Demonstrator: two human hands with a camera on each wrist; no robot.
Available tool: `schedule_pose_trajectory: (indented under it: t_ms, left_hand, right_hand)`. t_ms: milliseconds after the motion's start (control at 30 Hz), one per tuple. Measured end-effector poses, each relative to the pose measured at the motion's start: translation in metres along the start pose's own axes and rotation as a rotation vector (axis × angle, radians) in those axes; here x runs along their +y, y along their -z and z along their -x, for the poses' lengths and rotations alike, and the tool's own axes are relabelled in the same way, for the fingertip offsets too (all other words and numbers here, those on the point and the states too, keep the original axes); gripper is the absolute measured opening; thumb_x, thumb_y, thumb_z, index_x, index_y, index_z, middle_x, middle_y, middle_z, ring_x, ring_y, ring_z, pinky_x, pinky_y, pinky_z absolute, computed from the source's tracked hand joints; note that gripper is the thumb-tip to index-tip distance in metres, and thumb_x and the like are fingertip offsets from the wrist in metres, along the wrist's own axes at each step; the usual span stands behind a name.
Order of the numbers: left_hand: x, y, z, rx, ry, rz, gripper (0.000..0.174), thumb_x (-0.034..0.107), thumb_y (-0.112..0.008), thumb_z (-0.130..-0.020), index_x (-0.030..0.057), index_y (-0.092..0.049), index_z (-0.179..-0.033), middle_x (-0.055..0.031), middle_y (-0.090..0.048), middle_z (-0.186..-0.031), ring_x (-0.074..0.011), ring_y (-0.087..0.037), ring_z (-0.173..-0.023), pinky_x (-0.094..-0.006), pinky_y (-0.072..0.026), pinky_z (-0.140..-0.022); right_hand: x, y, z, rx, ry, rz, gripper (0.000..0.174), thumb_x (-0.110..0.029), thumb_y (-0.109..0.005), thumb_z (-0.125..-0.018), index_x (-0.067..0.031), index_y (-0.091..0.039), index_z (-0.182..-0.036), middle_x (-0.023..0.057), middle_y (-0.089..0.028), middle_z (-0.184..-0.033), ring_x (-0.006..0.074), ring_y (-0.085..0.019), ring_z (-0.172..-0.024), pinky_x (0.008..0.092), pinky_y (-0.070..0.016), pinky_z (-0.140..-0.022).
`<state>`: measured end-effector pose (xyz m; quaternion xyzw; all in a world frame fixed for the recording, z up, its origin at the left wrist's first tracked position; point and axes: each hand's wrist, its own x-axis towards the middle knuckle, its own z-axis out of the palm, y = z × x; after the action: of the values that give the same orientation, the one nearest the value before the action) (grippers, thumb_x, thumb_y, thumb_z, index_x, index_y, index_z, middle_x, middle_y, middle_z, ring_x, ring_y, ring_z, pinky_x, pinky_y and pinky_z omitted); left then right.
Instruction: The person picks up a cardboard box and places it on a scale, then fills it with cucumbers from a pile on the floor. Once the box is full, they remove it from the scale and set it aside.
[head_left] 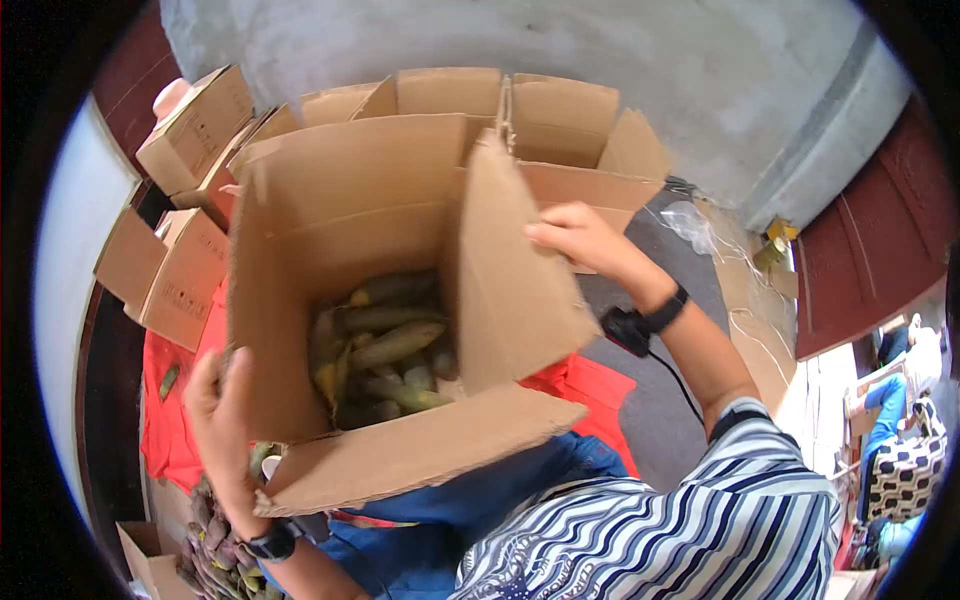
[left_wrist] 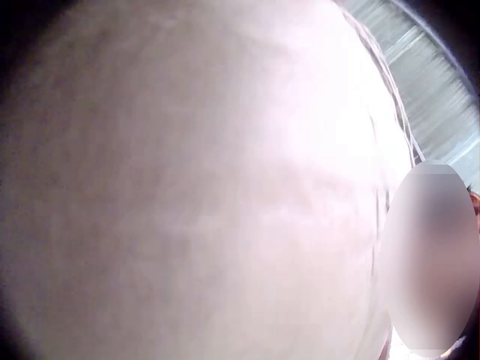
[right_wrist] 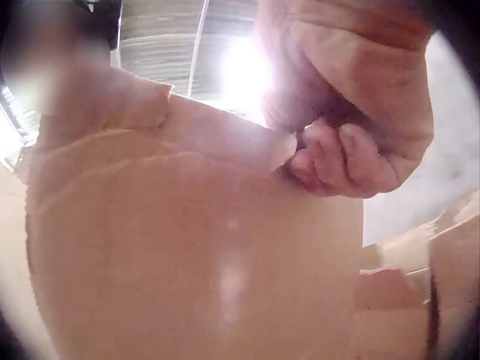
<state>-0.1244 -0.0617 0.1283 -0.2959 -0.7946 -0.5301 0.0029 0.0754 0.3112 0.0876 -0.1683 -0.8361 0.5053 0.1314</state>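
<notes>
A tall open cardboard box (head_left: 350, 165) stands tilted in front of me in the head view. Elongated green vegetables (head_left: 400, 345), some with yellow patches, lie at its bottom. My right hand (head_left: 585, 240) pinches the edge of the box's right flap (head_left: 515, 280) between thumb and curled fingers; the right wrist view shows this grip from close by. Beside the box's near left corner, my left hand (head_left: 222, 420) has its fingers extended upward against the cardboard. Close cardboard (left_wrist: 187, 187) fills most of the left wrist view, and the left hand is not seen there. The near flap (head_left: 430, 450) folds outward toward my lap.
More open boxes (head_left: 560, 120) line the grey wall behind. Other boxes (head_left: 190, 260) are stacked at the left. A heap of purplish and green produce (head_left: 215, 540) lies at lower left. Red cloth (head_left: 590, 400) spreads around the box. A dark red door (head_left: 880, 230) stands at right.
</notes>
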Motion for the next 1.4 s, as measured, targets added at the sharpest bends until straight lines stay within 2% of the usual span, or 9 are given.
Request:
schedule_pose_trajectory:
  t_ms: [233, 267, 400, 533, 633, 867, 1033, 1267, 1400]
  left_hand:
    - [0.037, -0.187, 0.024, -0.430, -0.204, 0.240, 0.022, 0.019, -0.065, -0.087, -0.0021, -0.062, -0.093, -0.0152, -0.060, -0.072, -0.0190, -0.055, -0.064, -0.0351, -0.0457, -0.061]
    - [0.047, -0.211, 0.032, -0.465, -0.309, 0.205, 0.023, 0.018, -0.064, -0.088, -0.0023, -0.056, -0.080, -0.0038, -0.047, -0.064, -0.0083, -0.044, -0.065, -0.0296, -0.0400, -0.056]
    - [0.047, -0.338, 0.089, -0.619, -0.388, 0.283, 0.024, 0.022, -0.061, -0.087, -0.0012, -0.058, -0.080, -0.0209, -0.059, -0.076, -0.0355, -0.060, -0.073, -0.0425, -0.0464, -0.063]
    - [0.066, -0.385, 0.137, -0.906, -0.451, 0.305, 0.026, 0.023, -0.059, -0.087, -0.0014, -0.053, -0.080, -0.0262, -0.059, -0.080, -0.0460, -0.057, -0.081, -0.0489, -0.0458, -0.067]
    - [0.092, -0.344, 0.118, -0.927, -0.499, 0.277, 0.027, 0.023, -0.057, -0.089, -0.0014, -0.050, -0.082, -0.0272, -0.057, -0.077, -0.0469, -0.055, -0.077, -0.0506, -0.0431, -0.064]
    - [0.047, -0.228, 0.055, -0.639, -0.279, 0.024, 0.027, 0.021, -0.062, -0.089, -0.0013, -0.050, -0.080, -0.0164, -0.049, -0.064, -0.0292, -0.051, -0.058, -0.0375, -0.0411, -0.054]
    - [0.012, -0.149, 0.062, -0.378, -0.206, -0.229, 0.021, 0.015, -0.067, -0.083, -0.0019, -0.054, -0.084, -0.0143, -0.055, -0.080, -0.0263, -0.054, -0.071, -0.0350, -0.0440, -0.065]
    - [-0.051, -0.053, 0.093, -0.154, 0.030, -0.354, 0.024, 0.011, -0.068, -0.081, -0.0016, -0.055, -0.096, -0.0151, -0.056, -0.093, -0.0282, -0.058, -0.083, -0.0370, -0.0463, -0.073]
    - [-0.060, -0.031, 0.098, -0.157, 0.149, -0.339, 0.023, 0.011, -0.067, -0.082, -0.0016, -0.055, -0.098, -0.0146, -0.056, -0.093, -0.0261, -0.059, -0.081, -0.0357, -0.0468, -0.073]
  right_hand:
    - [0.051, 0.097, 0.221, 0.508, -0.450, 0.175, 0.031, -0.030, -0.061, -0.087, -0.0068, -0.056, -0.067, -0.0079, -0.046, -0.062, 0.0031, -0.040, -0.055, 0.0229, -0.0310, -0.047]
    - [0.056, 0.109, 0.251, 0.569, -0.525, 0.235, 0.030, -0.029, -0.061, -0.087, -0.0064, -0.057, -0.067, -0.0075, -0.048, -0.063, 0.0030, -0.041, -0.055, 0.0227, -0.0313, -0.047]
    - [0.084, 0.165, 0.370, 0.725, -0.646, 0.287, 0.029, -0.022, -0.059, -0.087, -0.0035, -0.056, -0.065, -0.0060, -0.047, -0.058, 0.0029, -0.040, -0.050, 0.0221, -0.0296, -0.043]
    - [0.121, 0.217, 0.470, 0.648, -0.919, 0.584, 0.038, -0.027, -0.060, -0.084, 0.0018, -0.059, -0.060, 0.0064, -0.052, -0.048, 0.0134, -0.051, -0.041, 0.0283, -0.0405, -0.042]
    - [0.216, 0.236, 0.518, 0.138, -1.319, 1.204, 0.031, -0.028, -0.055, -0.084, 0.0005, -0.067, -0.080, 0.0180, -0.066, -0.074, 0.0327, -0.066, -0.071, 0.0448, -0.0511, -0.067]
    - [0.076, 0.192, 0.204, 0.574, -0.148, 1.132, 0.026, -0.028, -0.054, -0.090, -0.0024, -0.062, -0.090, 0.0191, -0.062, -0.082, 0.0378, -0.060, -0.080, 0.0444, -0.0455, -0.066]
    - [0.078, 0.138, 0.048, 0.382, 0.192, 1.040, 0.037, -0.026, -0.065, -0.083, -0.0054, -0.059, -0.113, 0.0128, -0.059, -0.115, 0.0317, -0.055, -0.108, 0.0396, -0.0458, -0.090]
    - [0.143, 0.120, -0.060, 0.442, 0.303, 1.225, 0.057, -0.029, -0.071, -0.079, -0.0041, -0.051, -0.126, 0.0177, -0.056, -0.119, 0.0338, -0.053, -0.112, 0.0418, -0.0448, -0.093]
    - [0.195, 0.128, -0.075, 0.238, -0.017, 1.302, 0.029, -0.025, -0.066, -0.081, -0.0044, -0.062, -0.102, 0.0164, -0.064, -0.098, 0.0331, -0.062, -0.093, 0.0426, -0.0504, -0.079]
